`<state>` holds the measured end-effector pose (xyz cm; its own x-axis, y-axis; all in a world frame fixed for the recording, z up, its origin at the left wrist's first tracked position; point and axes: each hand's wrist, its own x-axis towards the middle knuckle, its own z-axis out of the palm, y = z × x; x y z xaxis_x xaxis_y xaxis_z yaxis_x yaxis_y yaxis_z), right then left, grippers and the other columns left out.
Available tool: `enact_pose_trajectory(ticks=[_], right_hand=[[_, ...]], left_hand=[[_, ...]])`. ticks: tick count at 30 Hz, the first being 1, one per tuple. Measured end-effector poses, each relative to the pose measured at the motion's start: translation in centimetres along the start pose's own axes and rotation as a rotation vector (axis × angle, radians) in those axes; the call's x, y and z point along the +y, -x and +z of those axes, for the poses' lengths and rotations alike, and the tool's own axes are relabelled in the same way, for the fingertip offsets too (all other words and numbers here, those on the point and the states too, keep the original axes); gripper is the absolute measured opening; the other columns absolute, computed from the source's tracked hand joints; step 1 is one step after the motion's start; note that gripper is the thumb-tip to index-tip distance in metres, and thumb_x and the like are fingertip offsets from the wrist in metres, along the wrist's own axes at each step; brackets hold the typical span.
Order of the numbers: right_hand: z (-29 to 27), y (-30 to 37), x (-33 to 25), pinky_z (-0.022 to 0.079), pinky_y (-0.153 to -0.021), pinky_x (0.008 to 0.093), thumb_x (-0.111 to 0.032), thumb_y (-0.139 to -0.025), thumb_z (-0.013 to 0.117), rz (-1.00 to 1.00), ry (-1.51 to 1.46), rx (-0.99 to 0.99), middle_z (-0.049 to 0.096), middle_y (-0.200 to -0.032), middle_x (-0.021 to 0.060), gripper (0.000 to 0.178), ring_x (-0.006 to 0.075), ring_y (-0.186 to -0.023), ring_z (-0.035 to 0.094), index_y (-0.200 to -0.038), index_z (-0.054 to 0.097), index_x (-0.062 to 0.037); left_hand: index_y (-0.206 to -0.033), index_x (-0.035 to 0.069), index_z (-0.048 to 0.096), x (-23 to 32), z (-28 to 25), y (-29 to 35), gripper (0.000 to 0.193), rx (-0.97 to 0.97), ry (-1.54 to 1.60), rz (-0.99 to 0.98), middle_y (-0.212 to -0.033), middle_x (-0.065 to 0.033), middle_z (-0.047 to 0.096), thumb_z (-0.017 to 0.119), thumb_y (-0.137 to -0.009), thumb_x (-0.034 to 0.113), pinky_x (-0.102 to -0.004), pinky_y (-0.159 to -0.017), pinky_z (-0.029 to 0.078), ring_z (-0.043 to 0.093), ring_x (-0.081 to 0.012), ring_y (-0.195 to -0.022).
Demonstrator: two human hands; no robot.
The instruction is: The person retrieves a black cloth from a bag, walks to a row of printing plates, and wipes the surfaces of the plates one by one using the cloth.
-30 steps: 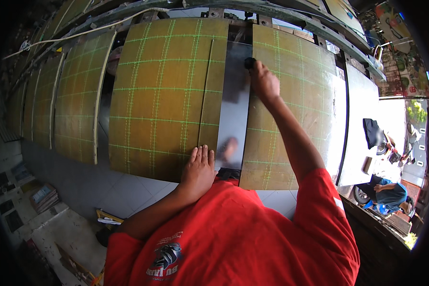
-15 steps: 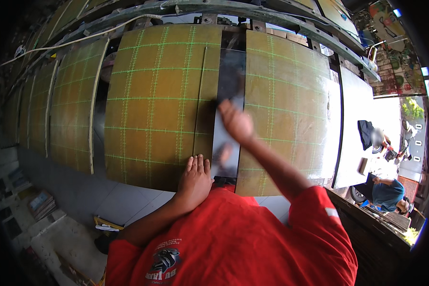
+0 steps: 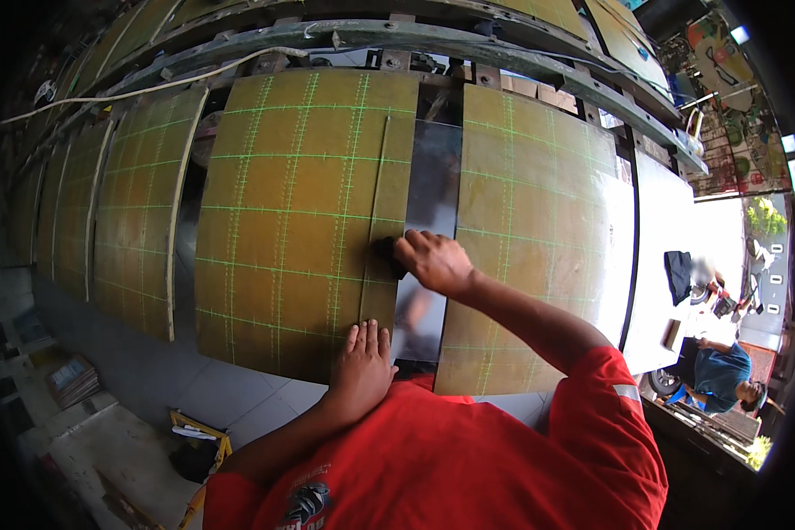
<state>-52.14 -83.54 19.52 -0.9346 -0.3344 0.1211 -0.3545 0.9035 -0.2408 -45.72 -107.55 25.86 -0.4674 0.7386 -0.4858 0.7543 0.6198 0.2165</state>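
Observation:
A yellow-brown flat board (image 3: 265, 230) marked with a green grid lies in front of me. Along its right part runs a thin straight strip (image 3: 380, 185), pointing away from me. My left hand (image 3: 362, 362) rests with fingers stretched out on the near right corner, its fingertips at the strip's near end. Closed round a small black object (image 3: 386, 253), my right hand (image 3: 435, 263) is at the board's right edge, beside the strip. My fingers cover part of that object, so its kind is hard to make out.
Another gridded board (image 3: 530, 238) lies to the right, across a dark glossy gap (image 3: 433, 185). More boards (image 3: 137, 212) stand left. A metal rail (image 3: 468, 40) with a pale cable (image 3: 159, 72) crosses behind. A person in a blue top (image 3: 720, 371) is at far right.
My right hand has come nearer to me and slightly left, bringing the black object over the board's edge. My left hand keeps its place. The whole view has shifted a little.

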Motion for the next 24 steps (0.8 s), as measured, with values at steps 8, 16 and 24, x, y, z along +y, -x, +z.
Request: enact_pose_trajectory(ticks=[8,16,24], right_hand=[[-2.1,-10.6,14.7,0.054,-0.059,0.0427,-0.013,-0.093,0.042,0.558,0.170,0.173,0.060,-0.097,0.0106,0.030,0.0299,-0.075,0.064,-0.121,0.050,-0.0139],[-1.2,-7.3,10.8,0.055,-0.068,0.0459,-0.015,-0.089,0.049,0.500,0.036,0.112,0.060,-0.108,0.0137,0.023,0.0337,-0.084,0.066,-0.111,0.052,-0.0135],[-1.0,-7.3,12.7,0.055,-0.055,0.0452,-0.018,-0.092,0.047,0.666,0.057,0.288,0.064,-0.088,0.0163,0.014,0.0341,-0.068,0.067,-0.101,0.051,-0.0079]], left_hand=[[-0.139,-0.007,0.038,0.4,-0.2,0.2,0.069,0.017,-0.022,0.000,-0.145,-0.0298,0.037,0.054,-0.091,0.041,-0.0454,-0.116,0.020,0.036,-0.0372,-0.136],[-0.140,-0.007,0.038,0.5,-0.3,0.1,0.072,-0.009,-0.031,-0.007,-0.145,-0.0304,0.036,0.052,-0.092,0.045,-0.0451,-0.117,0.019,0.034,-0.0380,-0.137],[-0.140,-0.006,0.038,0.2,-0.2,0.0,0.073,0.003,0.001,0.008,-0.145,-0.0296,0.036,0.051,-0.092,0.047,-0.0462,-0.117,0.018,0.034,-0.0379,-0.137]])
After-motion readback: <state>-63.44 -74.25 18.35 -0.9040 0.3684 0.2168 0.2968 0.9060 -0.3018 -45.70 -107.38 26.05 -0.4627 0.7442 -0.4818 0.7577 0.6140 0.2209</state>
